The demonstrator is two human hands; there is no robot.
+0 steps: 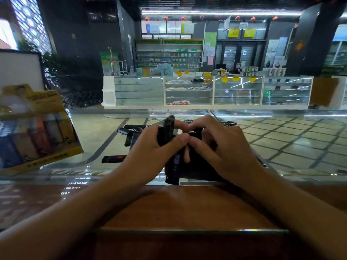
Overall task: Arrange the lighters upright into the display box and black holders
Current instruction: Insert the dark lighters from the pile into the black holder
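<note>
My left hand [150, 152] grips several dark lighters [166, 128] that stick up above its thumb. My right hand [221, 147] rests on a black holder [199, 171] at the middle of the glass counter, its fingers pinched at the holder's top; what they pinch is hidden. A dark lighter with a purple label [173, 169] stands at the holder's front left. More black lighters [131, 132] lie loose behind my left hand, and one with a red band [114, 158] lies flat to its left. The yellow display box [37, 132] at far left holds coloured lighters upright.
The glass counter [281, 147] stretches to the right, with a wooden ledge [180, 209] along its near edge. A white board [18, 70] stands behind the display box. Glass shop cabinets [206, 91] line the far side of the room.
</note>
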